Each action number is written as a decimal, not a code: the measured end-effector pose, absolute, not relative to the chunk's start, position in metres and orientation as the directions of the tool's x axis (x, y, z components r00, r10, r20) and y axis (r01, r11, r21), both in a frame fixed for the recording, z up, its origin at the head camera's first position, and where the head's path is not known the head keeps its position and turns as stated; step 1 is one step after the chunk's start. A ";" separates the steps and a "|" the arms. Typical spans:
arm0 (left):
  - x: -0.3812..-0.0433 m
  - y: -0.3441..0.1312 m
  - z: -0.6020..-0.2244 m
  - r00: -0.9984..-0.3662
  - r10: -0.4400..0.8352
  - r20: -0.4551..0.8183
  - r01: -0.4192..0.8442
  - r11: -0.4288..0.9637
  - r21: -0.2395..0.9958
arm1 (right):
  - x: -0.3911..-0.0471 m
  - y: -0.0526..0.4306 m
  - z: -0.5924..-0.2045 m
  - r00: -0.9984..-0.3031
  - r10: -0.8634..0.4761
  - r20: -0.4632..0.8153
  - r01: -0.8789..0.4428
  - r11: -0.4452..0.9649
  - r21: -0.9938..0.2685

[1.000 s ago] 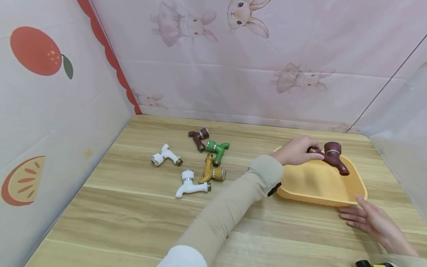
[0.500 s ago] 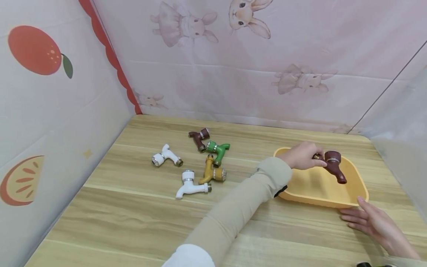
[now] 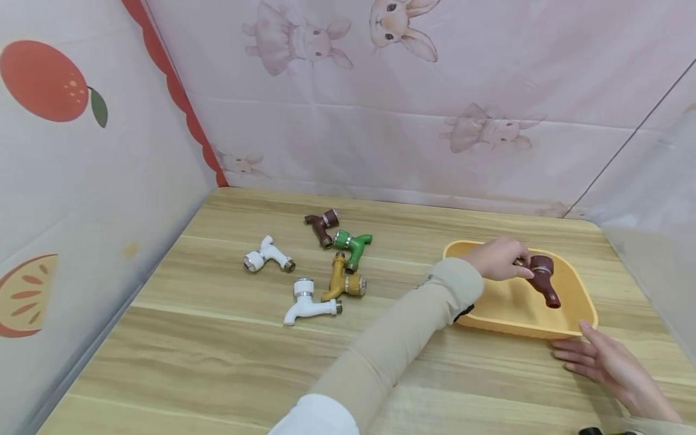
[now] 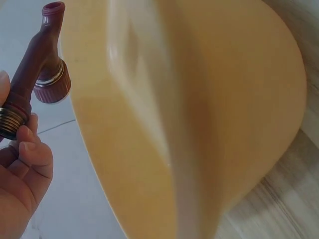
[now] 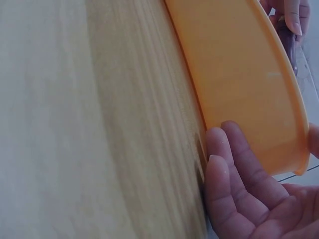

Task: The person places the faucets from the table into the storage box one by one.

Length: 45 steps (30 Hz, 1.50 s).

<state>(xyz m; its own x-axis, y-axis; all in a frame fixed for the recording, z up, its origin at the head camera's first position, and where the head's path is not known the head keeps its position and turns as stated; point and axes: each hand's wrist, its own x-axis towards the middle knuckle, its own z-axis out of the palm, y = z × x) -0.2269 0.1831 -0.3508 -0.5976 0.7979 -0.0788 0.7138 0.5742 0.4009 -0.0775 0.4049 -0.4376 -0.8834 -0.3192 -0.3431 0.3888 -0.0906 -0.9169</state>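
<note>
Maroon tap held spout-down over the yellow tray

On the left of the table, as I see it, lie five loose taps: one white tap on its own, a second white tap nearer the person, a brown tap at the back, and a mustard tap and a green tap close by. Neither hand is near them.

The left sleeve slants across to the tray, its cuff close to the near-left rim. I'd hold that cuff high so it doesn't drag the tray.

Over the tray, the left hand pinches the maroon tap by its brass threaded end, knob up, spout slanting down. The spout looks clear of the tray floor, though I can't be sure from here. Gripped at one end like that, the tap could well twist, so a firm pinch and a slow descent would serve best: spout down first, body laid over, and only then the fingers loosened.

At the near-right corner, the right hand has its fingers fairly straight against the outer wall, thumb at the rim. Light, even pressure there should be enough to stop the tray sliding.
</note>
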 end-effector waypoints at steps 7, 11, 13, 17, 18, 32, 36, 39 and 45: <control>-0.225 0.189 -0.351 -0.609 0.787 -0.098 0.709 0.596 0.377 | -0.077 0.406 -0.434 -0.883 -0.290 -0.368 0.391 -0.024 -0.920; -0.226 0.191 -0.355 -0.595 0.797 -0.103 0.717 0.585 0.379 | -0.077 0.407 -0.433 -0.882 -0.239 -0.406 0.406 0.054 -0.912; -0.226 0.193 -0.359 -0.593 0.798 -0.111 0.713 0.583 0.389 | -0.077 0.407 -0.433 -0.880 -0.237 -0.411 0.411 0.052 -0.910; -0.227 0.194 -0.365 -0.607 0.786 -0.121 0.690 0.596 0.410 | -0.076 0.406 -0.432 -0.878 -0.237 -0.415 0.416 0.048 -0.908; -0.227 0.194 -0.366 -0.610 0.783 -0.124 0.688 0.600 0.409 | -0.077 0.406 -0.432 -0.878 -0.242 -0.413 0.416 0.041 -0.908; -0.223 0.198 -0.379 -0.623 0.772 -0.129 0.697 0.622 0.356 | -0.074 0.406 -0.437 -0.880 -0.301 -0.368 0.401 -0.052 -0.915; -0.222 0.198 -0.382 -0.628 0.767 -0.133 0.694 0.629 0.351 | -0.074 0.406 -0.438 -0.876 -0.334 -0.349 0.401 -0.100 -0.911; -0.221 0.197 -0.383 -0.628 0.766 -0.139 0.695 0.632 0.342 | -0.075 0.407 -0.438 -0.872 -0.358 -0.333 0.400 -0.130 -0.907; -0.220 0.199 -0.386 -0.641 0.751 -0.159 0.676 0.650 0.348 | -0.076 0.406 -0.438 -0.877 -0.362 -0.315 0.386 -0.142 -0.912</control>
